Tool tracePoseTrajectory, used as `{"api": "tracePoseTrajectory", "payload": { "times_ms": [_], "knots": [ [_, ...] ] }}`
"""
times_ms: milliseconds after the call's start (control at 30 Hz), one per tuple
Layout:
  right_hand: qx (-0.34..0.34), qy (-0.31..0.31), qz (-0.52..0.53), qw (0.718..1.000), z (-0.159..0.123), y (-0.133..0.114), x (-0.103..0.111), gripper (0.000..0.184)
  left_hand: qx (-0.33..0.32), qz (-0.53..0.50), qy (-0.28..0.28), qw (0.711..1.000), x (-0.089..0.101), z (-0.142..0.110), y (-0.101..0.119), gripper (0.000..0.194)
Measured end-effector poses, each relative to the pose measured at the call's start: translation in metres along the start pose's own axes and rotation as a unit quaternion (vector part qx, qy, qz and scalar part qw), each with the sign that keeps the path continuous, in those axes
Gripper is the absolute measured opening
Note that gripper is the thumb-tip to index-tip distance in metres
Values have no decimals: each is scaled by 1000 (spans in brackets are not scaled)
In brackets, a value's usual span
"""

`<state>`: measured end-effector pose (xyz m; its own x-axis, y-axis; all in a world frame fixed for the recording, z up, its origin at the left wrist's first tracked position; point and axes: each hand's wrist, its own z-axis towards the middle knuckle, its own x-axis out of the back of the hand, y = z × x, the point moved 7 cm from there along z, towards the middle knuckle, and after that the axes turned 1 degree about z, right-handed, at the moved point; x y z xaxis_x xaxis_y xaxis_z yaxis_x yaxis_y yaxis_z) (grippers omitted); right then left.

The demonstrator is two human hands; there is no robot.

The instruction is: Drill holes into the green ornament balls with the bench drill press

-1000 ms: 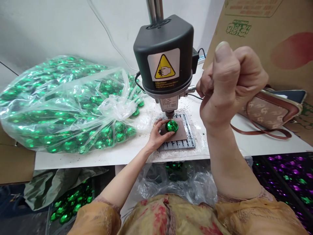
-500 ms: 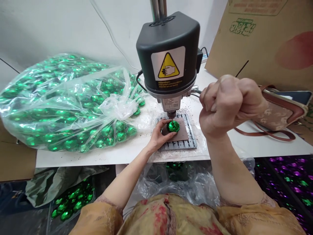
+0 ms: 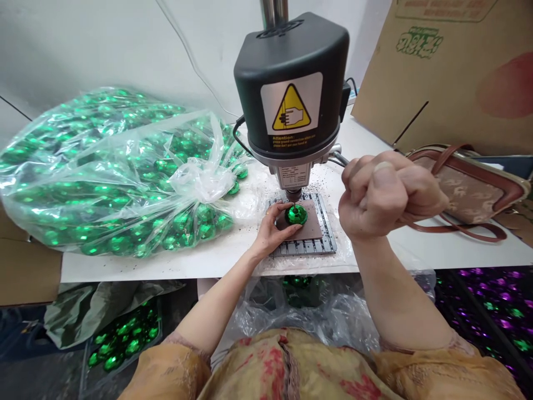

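Observation:
My left hand pinches a shiny green faceted ball between thumb and fingers. The ball rests on a brown board over a slotted metal base plate. Directly above it is the chuck of a black bench drill press, its thin bit at the top of the ball; whether it has gone in I cannot tell. Raised at the right, my right hand is closed in a fist round the end of the drill press lever, most of which the fingers hide.
A large clear plastic bag of green balls fills the left of the white table. At the right are a handbag and a cardboard box. Below the table stand a bin of green balls and trays of purple and green ones.
My right hand has moved down a little with the lever. The left hand and the ball are practically where they were. The view has shifted slightly.

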<state>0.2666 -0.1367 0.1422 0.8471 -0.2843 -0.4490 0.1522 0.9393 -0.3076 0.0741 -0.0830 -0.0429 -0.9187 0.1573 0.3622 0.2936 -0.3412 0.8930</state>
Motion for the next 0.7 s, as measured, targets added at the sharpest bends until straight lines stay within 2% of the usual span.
{"api": "tracePoseTrajectory", "payload": {
  "times_ms": [333,533,700],
  "knots": [
    [55,-24,67,996,-4,-1,0,45,-4,12,5,1000,0,0,0,59],
    [70,-41,64,995,-6,-1,1,44,-4,13,7,1000,0,-1,-2,59],
    [77,-29,50,995,-16,0,7,49,-7,13,9,1000,0,0,-1,59]
  ]
}}
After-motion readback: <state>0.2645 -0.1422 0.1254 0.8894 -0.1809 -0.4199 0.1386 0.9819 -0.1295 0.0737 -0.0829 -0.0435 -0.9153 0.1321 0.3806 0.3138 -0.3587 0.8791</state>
